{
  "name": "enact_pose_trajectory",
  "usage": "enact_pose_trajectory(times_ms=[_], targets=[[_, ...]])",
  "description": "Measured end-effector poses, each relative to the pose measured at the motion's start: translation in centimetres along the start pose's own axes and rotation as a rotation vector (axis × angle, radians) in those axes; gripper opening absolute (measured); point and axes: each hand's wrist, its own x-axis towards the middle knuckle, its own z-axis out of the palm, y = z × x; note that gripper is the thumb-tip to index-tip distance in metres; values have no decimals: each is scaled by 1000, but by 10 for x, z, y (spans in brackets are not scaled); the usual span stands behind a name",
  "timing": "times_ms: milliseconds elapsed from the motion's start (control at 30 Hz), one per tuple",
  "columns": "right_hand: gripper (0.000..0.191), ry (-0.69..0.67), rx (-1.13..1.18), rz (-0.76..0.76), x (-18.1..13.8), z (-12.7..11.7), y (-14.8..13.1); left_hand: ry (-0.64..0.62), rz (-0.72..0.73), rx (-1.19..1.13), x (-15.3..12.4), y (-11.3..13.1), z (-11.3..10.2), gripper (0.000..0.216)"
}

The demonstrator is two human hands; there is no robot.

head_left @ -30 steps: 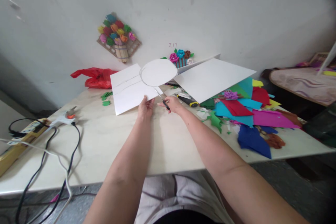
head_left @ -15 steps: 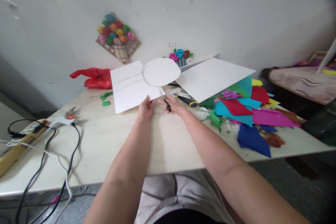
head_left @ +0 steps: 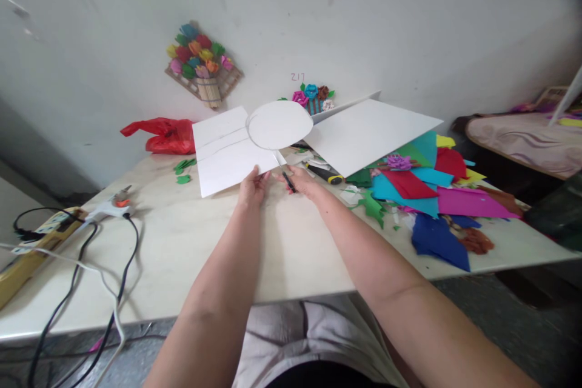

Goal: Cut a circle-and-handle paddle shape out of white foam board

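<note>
My left hand [head_left: 253, 187] is closed on the near edge of a white sheet of card [head_left: 227, 160], which it holds tilted above the table. Pencil lines cross the card, and a rounded section [head_left: 280, 124] with a drawn outline is cut free along part of its edge. In my right hand [head_left: 300, 182] is a pair of scissors [head_left: 288, 179] with dark handles. Their blades lie at the card's cut edge just below the rounded section. My fingers partly hide the handles.
A larger white board [head_left: 370, 133] lies right of the card, over a yellow-and-black cutter [head_left: 325, 174]. Coloured felt pieces [head_left: 409, 194] heap on the right. At left are a glue gun [head_left: 111, 206], a power strip [head_left: 40, 242] and cables; a red plastic bag [head_left: 170, 136] sits behind.
The scissors' handles have drawn closer together in my right hand, and the blades have shifted slightly. The card and my left hand have barely moved.
</note>
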Motion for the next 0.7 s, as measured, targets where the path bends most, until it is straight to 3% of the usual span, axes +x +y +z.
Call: enact_pose_trajectory(times_ms=[433, 700], targets=[[103, 101, -147, -39, 7, 3, 1, 27, 8, -23, 0, 1, 2, 19], [92, 92, -100, 0, 2, 3, 0, 39, -3, -6, -2, 1, 3, 21]])
